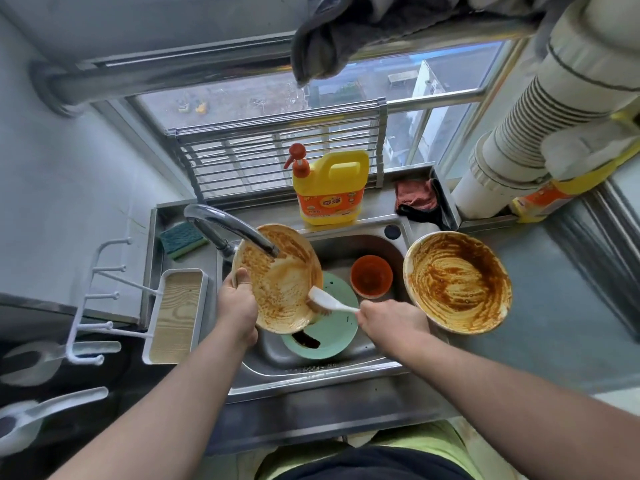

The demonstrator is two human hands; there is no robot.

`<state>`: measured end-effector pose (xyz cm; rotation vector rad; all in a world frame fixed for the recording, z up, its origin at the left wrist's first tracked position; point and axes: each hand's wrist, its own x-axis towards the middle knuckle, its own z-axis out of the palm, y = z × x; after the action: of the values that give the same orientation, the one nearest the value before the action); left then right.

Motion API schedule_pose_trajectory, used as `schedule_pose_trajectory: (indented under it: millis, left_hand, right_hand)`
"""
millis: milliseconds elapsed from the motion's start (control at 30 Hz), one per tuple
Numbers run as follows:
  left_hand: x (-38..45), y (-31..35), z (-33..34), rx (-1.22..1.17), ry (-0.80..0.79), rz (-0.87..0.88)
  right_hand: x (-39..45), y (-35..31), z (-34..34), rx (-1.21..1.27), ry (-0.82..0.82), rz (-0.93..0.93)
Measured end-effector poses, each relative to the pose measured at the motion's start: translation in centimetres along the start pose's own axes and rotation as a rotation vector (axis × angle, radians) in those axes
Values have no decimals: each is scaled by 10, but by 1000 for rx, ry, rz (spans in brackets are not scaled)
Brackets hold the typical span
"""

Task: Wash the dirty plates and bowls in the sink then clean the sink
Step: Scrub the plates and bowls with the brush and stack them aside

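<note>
Left hand (239, 299) grips tilted dirty plate (277, 278) by left rim, over sink (346, 372), under faucet (228, 226). Right hand (391, 322) grips dish brush (329, 301) handle; bristles touch plate's lower right edge. Brush axis runs right-to-left, so next stroke likely sweeps leftward.

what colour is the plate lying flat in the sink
Pale green plate with a dark smear, in the head view.

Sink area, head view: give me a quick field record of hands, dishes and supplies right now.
left hand: grips tilted stained plate over the sink
right hand: holds white brush, bristles on that plate
in sink: green plate, orange bowl
right counter: second stained plate
behind sink: yellow detergent bottle
left ledge: sponge
</note>
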<state>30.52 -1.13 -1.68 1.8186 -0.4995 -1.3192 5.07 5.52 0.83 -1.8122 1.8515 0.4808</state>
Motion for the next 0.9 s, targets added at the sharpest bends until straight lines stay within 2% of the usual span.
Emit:
schedule_pose_trajectory:
  millis: [133,233,400,467,533,633,700,833,900]
  left_hand:
    - [-6,-20,-1,83,-70,-57]
    - [-19,-27,15,67,-95,-117]
    - [-18,-15,27,-16,-36,-218]
    - [-8,-11,17,2,-28,-192]
    - [-3,-10,8,25,-48,-159]
    - [-10,-16,9,85,-140,-170]
    - [-21,-16,16,99,-172,-199]
    - [-26,-7,27,14,-91,-232]
    - [-22,-5,22,1,-51,-213]
  right_hand:
    - [25,2,-15,45,61,66]
    - [34,-21,-30,93,83,22]
    - [-20,-60,4,293,-125,-87]
    - [-38,-43,17,331,-167,-52]
    - [-29,-13,19,311,-175,59]
    - [6,9,3,257,-66,163]
    - [18,-9,-10,246,-46,122]
    - [-18,-60,2,377,-151,-53]
    - [-32,-46,11,433,-139,-7]
